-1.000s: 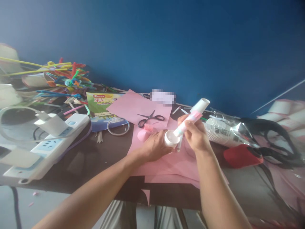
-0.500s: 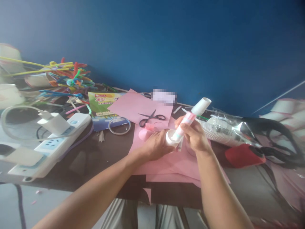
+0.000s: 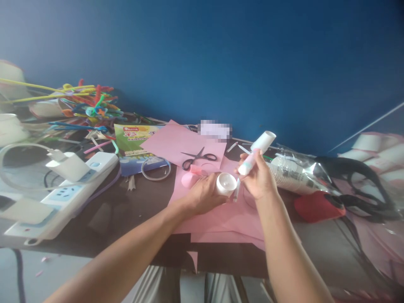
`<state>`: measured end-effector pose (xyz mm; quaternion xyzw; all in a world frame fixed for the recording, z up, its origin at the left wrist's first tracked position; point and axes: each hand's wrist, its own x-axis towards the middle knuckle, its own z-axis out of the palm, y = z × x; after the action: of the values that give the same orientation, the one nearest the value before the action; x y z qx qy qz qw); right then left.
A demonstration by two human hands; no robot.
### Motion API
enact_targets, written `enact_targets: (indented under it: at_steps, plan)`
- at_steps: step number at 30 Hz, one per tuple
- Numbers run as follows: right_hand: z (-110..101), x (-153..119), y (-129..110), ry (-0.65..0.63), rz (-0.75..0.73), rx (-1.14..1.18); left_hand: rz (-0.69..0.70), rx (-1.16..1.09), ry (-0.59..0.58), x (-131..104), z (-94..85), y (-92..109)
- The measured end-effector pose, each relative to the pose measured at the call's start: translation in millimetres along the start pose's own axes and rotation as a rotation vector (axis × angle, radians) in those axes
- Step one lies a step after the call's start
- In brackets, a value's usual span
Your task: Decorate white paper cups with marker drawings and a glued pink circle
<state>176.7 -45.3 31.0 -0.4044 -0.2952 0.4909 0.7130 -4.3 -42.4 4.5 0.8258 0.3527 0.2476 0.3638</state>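
The left hand grips a small white cup, its open mouth turned toward the camera, over the pink paper on the surface. Just right of the cup, the right hand closes around a tilted glue stick, tip near the cup's rim; a thin pen-like thing, perhaps, hangs below its fingers. Scissors lie beyond the cup. Blur hides finer detail.
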Motion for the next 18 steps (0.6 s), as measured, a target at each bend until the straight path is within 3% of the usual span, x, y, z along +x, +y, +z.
enact_targets:
  at_steps: [4, 10, 18]
  plan:
    - [-3, 2, 1, -0.040, 0.101, 0.092, 0.014, 0.020, 0.040, 0, 3.9, -2]
    - [-14, 9, 7, -0.111, 0.016, -0.027, 0.026, -0.009, 0.073, -1, 6.4, -6]
    - [-6, 12, 10, 0.198, 0.027, 0.182, -0.022, -0.029, 0.024, -2, 1.9, 1]
